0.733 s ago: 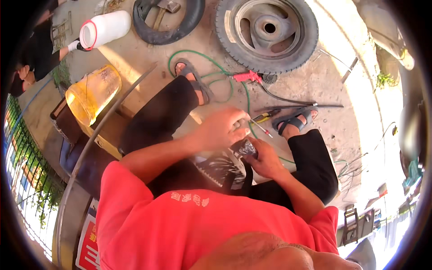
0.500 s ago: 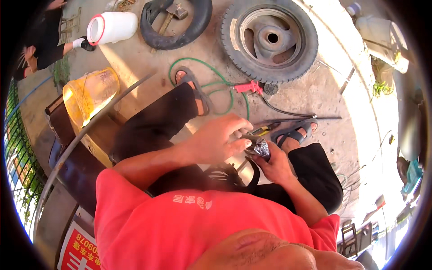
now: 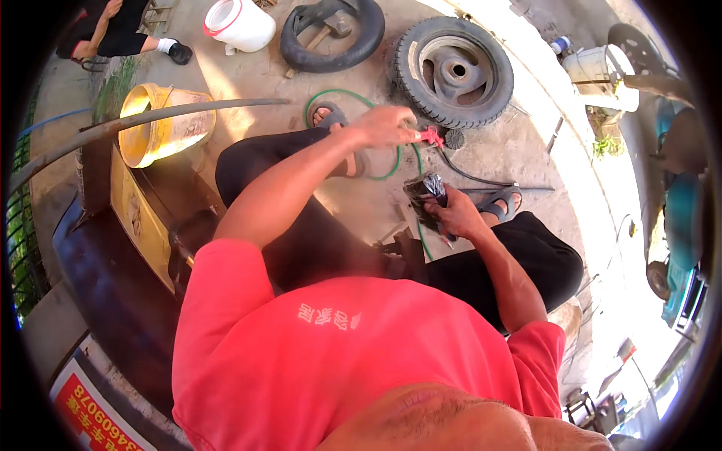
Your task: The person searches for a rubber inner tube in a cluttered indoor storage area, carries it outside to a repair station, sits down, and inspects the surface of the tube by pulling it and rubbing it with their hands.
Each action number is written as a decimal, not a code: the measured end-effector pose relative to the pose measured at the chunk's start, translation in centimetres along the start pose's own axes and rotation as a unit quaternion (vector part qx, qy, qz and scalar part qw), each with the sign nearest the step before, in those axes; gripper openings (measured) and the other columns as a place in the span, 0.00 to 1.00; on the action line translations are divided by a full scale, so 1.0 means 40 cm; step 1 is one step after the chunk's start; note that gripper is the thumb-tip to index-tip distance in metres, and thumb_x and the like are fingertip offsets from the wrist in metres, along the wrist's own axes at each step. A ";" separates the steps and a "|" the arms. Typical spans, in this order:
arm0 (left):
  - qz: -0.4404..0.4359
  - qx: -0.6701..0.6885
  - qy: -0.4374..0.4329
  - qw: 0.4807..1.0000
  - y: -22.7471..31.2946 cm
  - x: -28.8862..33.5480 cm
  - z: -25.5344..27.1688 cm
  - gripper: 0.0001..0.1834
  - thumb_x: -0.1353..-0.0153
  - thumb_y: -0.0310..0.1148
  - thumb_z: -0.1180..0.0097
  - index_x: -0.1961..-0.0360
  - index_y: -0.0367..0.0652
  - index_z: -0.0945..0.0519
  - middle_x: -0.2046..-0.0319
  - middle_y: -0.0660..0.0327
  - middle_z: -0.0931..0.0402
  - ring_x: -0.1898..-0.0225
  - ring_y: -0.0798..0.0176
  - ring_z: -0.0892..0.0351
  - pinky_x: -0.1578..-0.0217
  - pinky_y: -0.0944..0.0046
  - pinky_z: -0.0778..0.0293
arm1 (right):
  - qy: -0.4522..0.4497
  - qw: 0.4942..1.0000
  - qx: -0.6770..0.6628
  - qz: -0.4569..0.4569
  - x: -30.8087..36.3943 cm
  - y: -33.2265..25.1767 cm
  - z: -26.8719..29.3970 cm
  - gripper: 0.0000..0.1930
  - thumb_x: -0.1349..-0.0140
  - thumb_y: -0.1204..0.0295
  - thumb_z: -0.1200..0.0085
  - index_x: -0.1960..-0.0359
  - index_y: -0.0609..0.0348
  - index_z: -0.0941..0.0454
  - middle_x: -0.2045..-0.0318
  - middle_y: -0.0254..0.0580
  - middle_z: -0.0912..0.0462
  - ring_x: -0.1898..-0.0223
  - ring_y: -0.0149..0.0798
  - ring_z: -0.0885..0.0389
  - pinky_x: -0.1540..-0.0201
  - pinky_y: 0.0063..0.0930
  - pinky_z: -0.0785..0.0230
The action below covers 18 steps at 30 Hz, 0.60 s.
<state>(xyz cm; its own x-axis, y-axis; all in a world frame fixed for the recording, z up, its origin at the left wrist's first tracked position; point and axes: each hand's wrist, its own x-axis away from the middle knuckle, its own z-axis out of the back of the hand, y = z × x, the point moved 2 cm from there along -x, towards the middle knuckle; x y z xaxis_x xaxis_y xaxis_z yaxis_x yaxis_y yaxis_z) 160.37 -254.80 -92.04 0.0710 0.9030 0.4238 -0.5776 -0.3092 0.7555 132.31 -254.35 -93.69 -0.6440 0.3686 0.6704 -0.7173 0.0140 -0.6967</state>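
My right hand (image 3: 456,213) grips a dark, folded bundle (image 3: 423,197) with a shiny, crinkled plastic wrap, held over the ground between my knees. What lies inside the wrap does not show. My left arm is stretched forward, and my left hand (image 3: 385,126) closes at the near end of a red air gun (image 3: 431,137). Part of the gun is hidden behind the fingers. It lies on the ground beside a wheel, with a green hose (image 3: 398,159) trailing from it and a black tube (image 3: 470,175) curving away to the right.
A tyred wheel (image 3: 455,71) lies ahead, with a loose black tyre ring (image 3: 332,64) and a hammer (image 3: 336,26) left of it. A yellow bucket (image 3: 177,124), a white drum (image 3: 252,30) and a curved bar (image 3: 150,116) are at left. Another person (image 3: 120,34) sits far left.
My left hand has left the wrapped bundle and moved forward to the red air gun. The bundle stays in my right hand. The view has shifted slightly.
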 end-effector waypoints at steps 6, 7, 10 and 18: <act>0.267 0.147 0.123 0.944 -0.326 -0.141 0.123 0.27 0.41 0.50 0.39 0.50 0.38 0.19 0.53 0.47 0.17 0.49 0.50 0.18 0.48 0.57 0.25 | 0.007 0.994 0.112 0.014 -0.030 0.032 0.014 0.24 0.40 0.58 0.40 0.44 0.55 0.23 0.57 0.59 0.16 0.53 0.60 0.18 0.51 0.48 0.27; 0.213 -0.055 0.112 0.969 -0.469 -0.145 0.149 0.27 0.42 0.49 0.40 0.49 0.39 0.19 0.50 0.46 0.19 0.45 0.51 0.21 0.44 0.56 0.27 | -0.006 0.993 0.112 0.030 -0.051 0.033 0.000 0.24 0.40 0.58 0.40 0.44 0.55 0.23 0.57 0.59 0.16 0.53 0.60 0.18 0.51 0.48 0.27; 0.209 -0.183 0.101 0.955 -0.504 -0.229 0.130 0.27 0.42 0.47 0.41 0.45 0.43 0.20 0.44 0.47 0.23 0.38 0.50 0.27 0.38 0.54 0.31 | -0.024 0.991 0.127 -0.028 -0.082 0.141 -0.010 0.24 0.41 0.58 0.39 0.45 0.56 0.22 0.57 0.59 0.16 0.53 0.60 0.18 0.50 0.49 0.27; 0.224 -0.254 0.249 0.908 -0.625 -0.413 0.200 0.31 0.43 0.43 0.43 0.36 0.48 0.27 0.36 0.51 0.31 0.36 0.47 0.29 0.34 0.45 0.39 | -0.010 0.989 0.145 0.011 -0.096 0.079 0.023 0.33 0.42 0.56 0.40 0.36 0.56 0.30 0.45 0.56 0.21 0.44 0.58 0.23 0.43 0.46 0.29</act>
<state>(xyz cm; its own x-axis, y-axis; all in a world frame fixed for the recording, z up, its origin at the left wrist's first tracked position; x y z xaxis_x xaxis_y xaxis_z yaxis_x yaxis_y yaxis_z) 180.14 -264.39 -113.92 -0.5664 0.7826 0.2583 -0.7669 -0.6153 0.1825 132.27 -256.56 -98.23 -0.6642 0.3466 0.6624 -0.7466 -0.2617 -0.6117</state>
